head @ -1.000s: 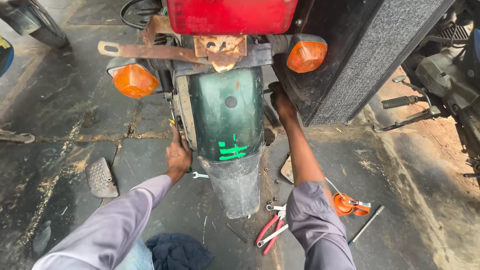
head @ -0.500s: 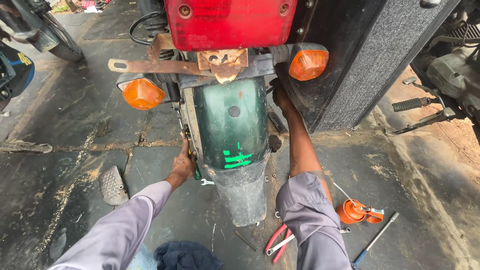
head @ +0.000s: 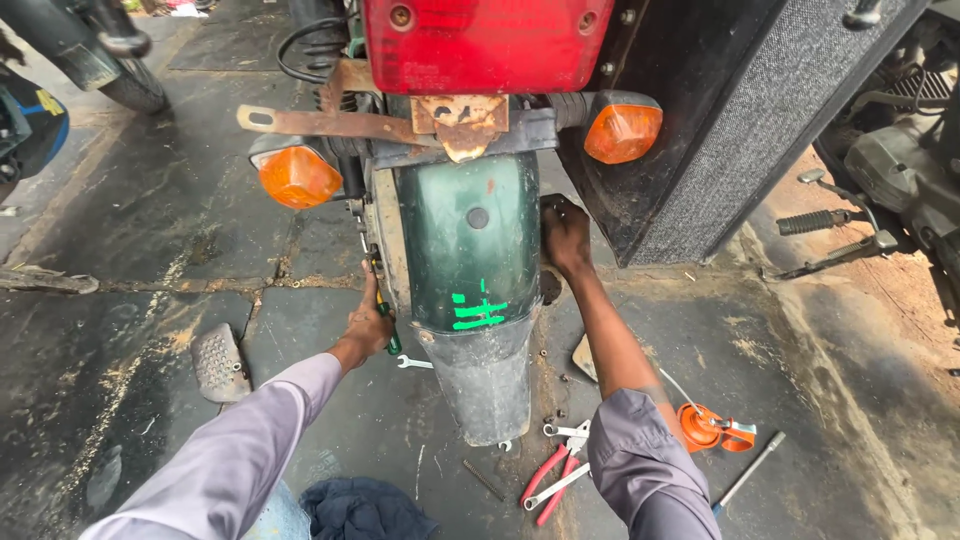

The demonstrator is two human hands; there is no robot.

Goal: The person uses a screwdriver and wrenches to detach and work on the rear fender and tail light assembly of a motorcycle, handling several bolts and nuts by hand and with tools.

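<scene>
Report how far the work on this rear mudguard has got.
Done: loose bolts and a spanner lie on the floor. In hand: left hand holds a green-handled tool at the green mudguard; right hand grips its other side. Left: mudguard not yet off.

Dark oil-stained concrete floor (head: 150, 230), cracked joints, reddish dirt patch (head: 900, 330), flat daylight

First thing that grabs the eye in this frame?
The big red tail lamp at top centre, flanked by two orange indicators, above a dark green rear mudguard marked with bright green paint. The left hand holds a green-handled tool at the mudguard's left edge; the right hand reaches behind its right side. Red-handled pliers lie on the wet floor below.
</scene>
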